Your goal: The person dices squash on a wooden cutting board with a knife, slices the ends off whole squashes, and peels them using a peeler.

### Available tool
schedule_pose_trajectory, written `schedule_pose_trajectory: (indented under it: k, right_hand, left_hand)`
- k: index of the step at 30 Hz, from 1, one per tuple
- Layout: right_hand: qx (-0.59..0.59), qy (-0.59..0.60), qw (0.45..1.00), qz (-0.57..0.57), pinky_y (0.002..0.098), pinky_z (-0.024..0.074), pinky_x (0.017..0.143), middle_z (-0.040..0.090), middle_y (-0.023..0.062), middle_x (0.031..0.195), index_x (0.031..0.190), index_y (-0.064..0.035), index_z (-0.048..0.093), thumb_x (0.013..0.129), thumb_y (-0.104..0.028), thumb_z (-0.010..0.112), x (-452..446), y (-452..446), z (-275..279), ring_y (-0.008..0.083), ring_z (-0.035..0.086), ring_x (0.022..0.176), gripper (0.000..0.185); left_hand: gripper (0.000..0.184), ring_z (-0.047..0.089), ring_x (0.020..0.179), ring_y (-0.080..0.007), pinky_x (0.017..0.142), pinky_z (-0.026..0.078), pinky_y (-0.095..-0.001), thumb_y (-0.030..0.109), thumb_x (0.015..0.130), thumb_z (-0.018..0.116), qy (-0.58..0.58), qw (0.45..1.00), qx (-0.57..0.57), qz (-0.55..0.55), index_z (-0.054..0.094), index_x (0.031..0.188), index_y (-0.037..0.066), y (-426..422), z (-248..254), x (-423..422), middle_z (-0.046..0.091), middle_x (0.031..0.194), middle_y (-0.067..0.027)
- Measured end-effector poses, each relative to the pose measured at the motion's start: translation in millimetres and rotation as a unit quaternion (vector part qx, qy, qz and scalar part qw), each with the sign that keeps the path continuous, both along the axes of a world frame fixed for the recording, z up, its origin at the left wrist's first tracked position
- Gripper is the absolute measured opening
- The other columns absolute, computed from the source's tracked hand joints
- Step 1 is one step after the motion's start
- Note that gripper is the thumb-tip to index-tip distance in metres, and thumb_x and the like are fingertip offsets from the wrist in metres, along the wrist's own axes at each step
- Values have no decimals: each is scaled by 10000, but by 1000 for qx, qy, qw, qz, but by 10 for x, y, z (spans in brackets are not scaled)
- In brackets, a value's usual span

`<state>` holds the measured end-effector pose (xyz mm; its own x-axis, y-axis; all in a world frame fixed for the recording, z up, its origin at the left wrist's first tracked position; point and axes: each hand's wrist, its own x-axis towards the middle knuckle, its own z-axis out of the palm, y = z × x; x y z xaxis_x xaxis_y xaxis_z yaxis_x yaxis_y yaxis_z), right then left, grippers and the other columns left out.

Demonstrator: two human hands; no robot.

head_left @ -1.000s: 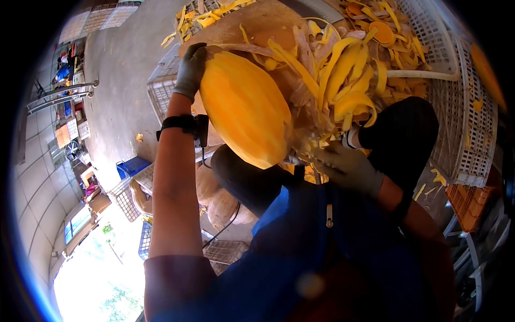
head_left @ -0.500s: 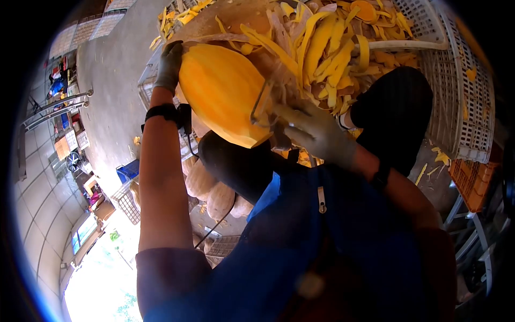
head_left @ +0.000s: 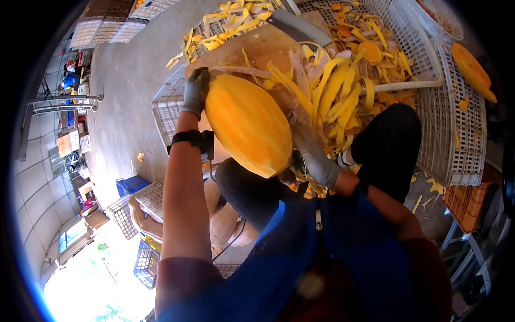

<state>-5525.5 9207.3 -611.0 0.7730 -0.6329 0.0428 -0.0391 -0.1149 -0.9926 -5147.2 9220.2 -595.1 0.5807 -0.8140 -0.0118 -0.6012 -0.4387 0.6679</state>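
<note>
A large peeled orange squash (head_left: 249, 123) lies tilted above my left knee, its skin gone over the visible side. My left hand (head_left: 196, 92), in a grey glove, is closed on its far left end. My right hand (head_left: 317, 158), also gloved, is beside the squash's right side, fingers curled round a peeler that is mostly hidden now. Behind the squash is a wooden board (head_left: 236, 56) strewn with long yellow peels (head_left: 338, 91). A wide metal blade (head_left: 300, 28) rests at the board's far side.
White plastic crates (head_left: 456, 118) stand on the right, with peels in the nearer one. A cut squash piece (head_left: 473, 72) is at the far right. Unpeeled tan squashes (head_left: 222, 222) lie below my left knee. An orange crate (head_left: 466, 206) is at lower right.
The view has shifted, bringing the metal blade and more of the board into sight. My right hand has moved off the squash's face to its right side; my left hand keeps its hold.
</note>
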Motion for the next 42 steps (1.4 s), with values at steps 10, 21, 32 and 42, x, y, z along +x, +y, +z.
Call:
schedule_pose_trajectory:
  k: [10, 21, 32, 42]
  right_hand:
    - [-5, -10, 998, 56, 315, 481, 739, 629, 139, 969, 1293, -50, 456, 943, -239, 436, 345, -482, 346, 241, 605, 775, 398]
    - [250, 107, 948, -166, 205, 465, 535, 614, 42, 889, 1232, -67, 523, 910, -218, 544, -341, -1049, 79, 85, 583, 679, 356]
    - [-107, 119, 976, 147, 281, 441, 624, 610, 98, 774, 1207, -79, 578, 866, -191, 577, 1275, -998, 846, 154, 538, 647, 359]
    - [-216, 181, 897, 342, 342, 461, 677, 645, 163, 802, 1131, -96, 620, 881, -283, 528, 2176, -1268, 894, 260, 590, 701, 325]
  left_hand:
    - [576, 577, 898, -196, 746, 512, -283, 210, 833, 645, 270, 944, -179, 68, 383, 1290, -23, 234, 51, -16, 547, 1068, -127]
    - [840, 550, 977, -247, 793, 506, -357, 309, 757, 741, 393, 887, -159, 182, 226, 1366, 45, 480, 216, -52, 474, 1171, -160]
    - [573, 558, 873, -195, 750, 500, -313, 344, 824, 656, 362, 903, -132, 191, 399, 1221, 20, 382, 183, 91, 553, 1027, -124]
    - [523, 561, 878, -200, 742, 493, -298, 319, 837, 641, 311, 927, -109, 181, 439, 1190, -9, 368, 205, 119, 565, 1053, -139]
